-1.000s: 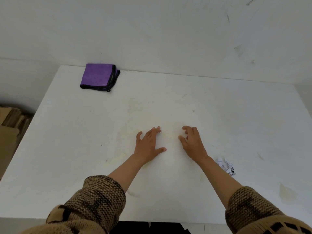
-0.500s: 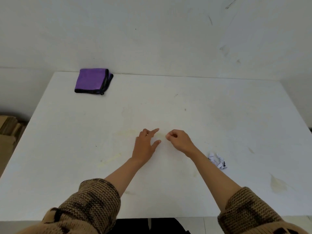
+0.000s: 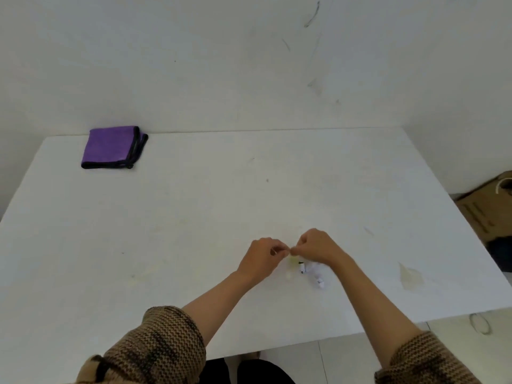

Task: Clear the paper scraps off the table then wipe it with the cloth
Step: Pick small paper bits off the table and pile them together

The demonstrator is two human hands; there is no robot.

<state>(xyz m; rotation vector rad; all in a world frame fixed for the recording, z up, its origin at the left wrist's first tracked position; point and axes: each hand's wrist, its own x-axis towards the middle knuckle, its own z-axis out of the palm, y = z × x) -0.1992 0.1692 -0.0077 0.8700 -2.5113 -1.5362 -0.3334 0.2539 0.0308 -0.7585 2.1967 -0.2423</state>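
The left sleeve [image 3: 155,347] and right sleeve [image 3: 424,358] are chunky tan knit with dark brown patterning, ending well behind the fingers [image 3: 278,248].

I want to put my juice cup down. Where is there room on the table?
Lots of room: the left side of the table, from the purple cloth down to the near edge, and the far right corner by the wall. Crowded spot: middle front, where the left hand and right hand meet beside the paper scrap.

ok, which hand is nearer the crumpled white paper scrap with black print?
Right. The right hand sits just beyond the crumpled white paper scrap, its wrist partly over it; the left hand is off to its left, apart from it.
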